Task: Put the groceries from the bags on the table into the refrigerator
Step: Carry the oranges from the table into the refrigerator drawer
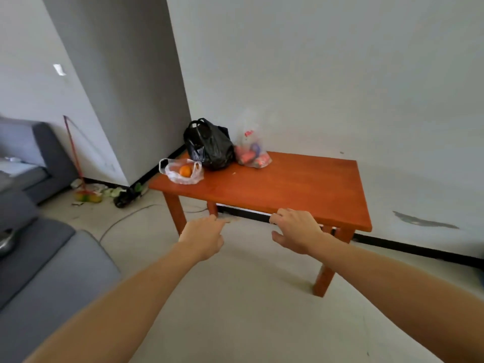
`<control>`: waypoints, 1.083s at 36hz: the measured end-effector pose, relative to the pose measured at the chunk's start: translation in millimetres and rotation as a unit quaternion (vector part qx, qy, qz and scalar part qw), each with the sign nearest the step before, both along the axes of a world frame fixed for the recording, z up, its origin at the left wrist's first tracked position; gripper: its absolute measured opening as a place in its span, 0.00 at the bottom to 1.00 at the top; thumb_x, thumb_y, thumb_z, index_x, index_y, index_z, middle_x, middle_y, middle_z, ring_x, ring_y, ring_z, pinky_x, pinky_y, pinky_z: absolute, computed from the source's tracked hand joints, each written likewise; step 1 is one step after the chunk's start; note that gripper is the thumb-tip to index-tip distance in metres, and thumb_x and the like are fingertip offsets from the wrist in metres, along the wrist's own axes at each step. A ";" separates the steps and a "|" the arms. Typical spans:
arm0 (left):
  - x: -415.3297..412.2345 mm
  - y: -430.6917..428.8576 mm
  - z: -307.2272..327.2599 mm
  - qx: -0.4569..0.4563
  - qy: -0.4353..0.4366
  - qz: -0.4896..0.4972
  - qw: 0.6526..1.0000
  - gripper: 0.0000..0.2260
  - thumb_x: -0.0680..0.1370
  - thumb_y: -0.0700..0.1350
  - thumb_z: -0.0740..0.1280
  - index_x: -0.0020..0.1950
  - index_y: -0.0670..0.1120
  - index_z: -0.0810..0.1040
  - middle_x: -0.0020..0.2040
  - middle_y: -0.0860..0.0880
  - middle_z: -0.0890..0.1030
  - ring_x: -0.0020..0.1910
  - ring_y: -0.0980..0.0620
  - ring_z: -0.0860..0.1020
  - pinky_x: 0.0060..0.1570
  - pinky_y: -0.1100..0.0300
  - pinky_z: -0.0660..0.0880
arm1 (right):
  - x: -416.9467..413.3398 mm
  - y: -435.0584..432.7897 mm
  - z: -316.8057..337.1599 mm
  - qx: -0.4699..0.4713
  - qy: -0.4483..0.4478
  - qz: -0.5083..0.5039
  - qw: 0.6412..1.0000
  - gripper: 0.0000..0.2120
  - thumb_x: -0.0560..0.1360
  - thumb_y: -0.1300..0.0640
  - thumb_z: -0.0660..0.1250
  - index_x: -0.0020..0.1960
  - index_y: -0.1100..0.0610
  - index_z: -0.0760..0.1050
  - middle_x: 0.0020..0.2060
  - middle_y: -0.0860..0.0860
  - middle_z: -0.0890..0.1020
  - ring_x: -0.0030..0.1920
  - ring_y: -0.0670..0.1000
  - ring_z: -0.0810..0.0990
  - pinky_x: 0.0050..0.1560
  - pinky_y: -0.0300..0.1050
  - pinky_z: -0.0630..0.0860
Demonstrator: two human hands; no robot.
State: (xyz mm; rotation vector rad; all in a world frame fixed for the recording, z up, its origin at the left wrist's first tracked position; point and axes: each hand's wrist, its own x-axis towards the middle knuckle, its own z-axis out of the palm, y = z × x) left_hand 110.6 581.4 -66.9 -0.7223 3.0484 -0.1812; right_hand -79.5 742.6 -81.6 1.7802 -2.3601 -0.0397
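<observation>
Three bags stand at the far left end of an orange wooden table (288,189). A clear bag (171,171) nearest the corner holds an orange fruit (186,171). Behind it sits a black bag (209,146) with its handles up. To its right a clear bag with red print (250,142) holds pink and purple packets. My left hand (203,237) and my right hand (296,230) are stretched out in front of the table's near edge, fingers apart, holding nothing. No refrigerator is in view.
A grey sofa (52,273) fills the lower left, with another grey seat (39,150) further back. A red-handled broom (76,158), litter and a dark object (125,196) lie on the floor by the grey pillar (125,87). A cable runs across the floor.
</observation>
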 end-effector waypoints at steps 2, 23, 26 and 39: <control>-6.6 -31.5 2.5 0.013 -0.003 0.029 0.999 0.08 0.79 0.48 0.59 0.55 0.48 0.73 0.53 0.49 0.77 0.50 0.47 0.77 0.45 0.54 0.74 | -14.6 -37.4 -1.2 0.010 -0.015 0.011 1.000 0.17 0.80 0.45 0.57 0.63 0.52 0.71 0.55 0.50 0.76 0.55 0.53 0.76 0.48 0.49 0.76; -7.2 -354.6 -37.6 0.060 -0.023 0.131 0.989 0.14 0.81 0.50 0.58 0.64 0.48 0.73 0.55 0.50 0.76 0.53 0.49 0.77 0.50 0.54 0.75 | -36.4 -413.4 -43.1 0.031 -0.046 0.100 0.993 0.14 0.79 0.46 0.58 0.59 0.52 0.74 0.52 0.50 0.78 0.51 0.51 0.77 0.45 0.46 0.75; -12.6 -403.3 -37.9 0.069 -0.029 0.115 0.991 0.14 0.81 0.50 0.58 0.64 0.48 0.73 0.55 0.50 0.76 0.52 0.50 0.77 0.48 0.57 0.74 | -40.7 -456.2 -45.6 0.028 -0.060 0.078 0.995 0.14 0.78 0.46 0.59 0.59 0.51 0.74 0.53 0.49 0.78 0.51 0.51 0.77 0.46 0.46 0.76; -91.0 -556.3 -72.5 0.105 -0.029 0.057 0.992 0.12 0.81 0.48 0.58 0.60 0.49 0.76 0.53 0.50 0.78 0.51 0.49 0.78 0.49 0.55 0.77 | -95.0 -611.6 -66.8 0.019 -0.081 0.066 0.994 0.15 0.77 0.48 0.58 0.60 0.52 0.75 0.57 0.50 0.78 0.55 0.53 0.78 0.47 0.50 0.77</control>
